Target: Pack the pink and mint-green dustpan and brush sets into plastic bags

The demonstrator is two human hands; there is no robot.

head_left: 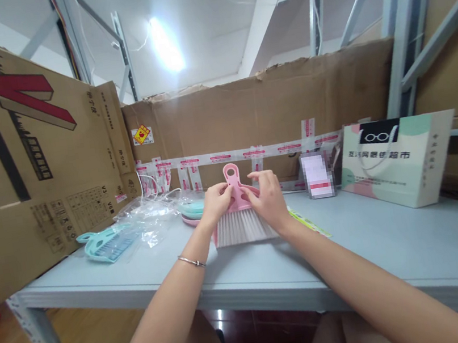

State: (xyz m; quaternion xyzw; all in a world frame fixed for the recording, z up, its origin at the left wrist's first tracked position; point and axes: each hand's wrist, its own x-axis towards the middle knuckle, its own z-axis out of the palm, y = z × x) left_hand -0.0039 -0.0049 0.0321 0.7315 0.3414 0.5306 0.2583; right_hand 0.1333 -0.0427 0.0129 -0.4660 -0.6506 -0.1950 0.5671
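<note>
Pink brush (241, 216): left of paper bag (376, 164), upright, bristles down. Your left hand (217, 201) and right hand (270, 197) pinch brush below handle loop, thumbs on front. Teal dustpan (92, 248): farther left of bag.

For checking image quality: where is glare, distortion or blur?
Head view: the ceiling lamp glares white; the left carton looks stretched; coarse pixels cover an upright item; small print on the paper bag blurs; the pink brush shows distinct bristles.
</note>
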